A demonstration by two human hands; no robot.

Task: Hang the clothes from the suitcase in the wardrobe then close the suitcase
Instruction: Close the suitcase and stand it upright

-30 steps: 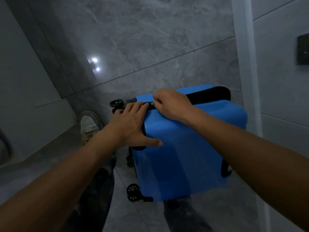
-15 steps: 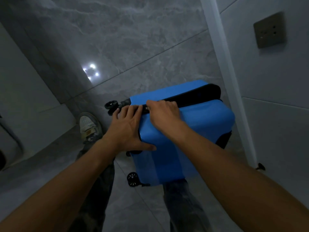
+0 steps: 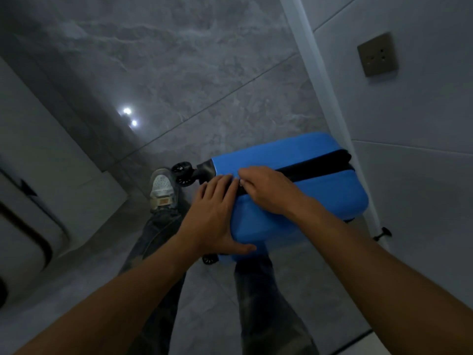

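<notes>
Blue suitcase (image 3: 332, 193) rests seam-up, long axis crosswise, wheels (image 3: 182, 168) pointing left.

Grey marble floor (image 3: 179, 60), two light glints (image 3: 130, 117); wall socket (image 3: 378, 54) right; pale sneaker (image 3: 161, 190) left.

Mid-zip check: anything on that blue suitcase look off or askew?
Only the black seam of the blue suitcase: it widens toward the wall end, so the shells look unclosed there. No damage or spill shows.

The wall (image 3: 422, 155) stands close on the right of the suitcase (image 3: 332, 193); open floor (image 3: 194, 80) lies beyond it and on my left
</notes>
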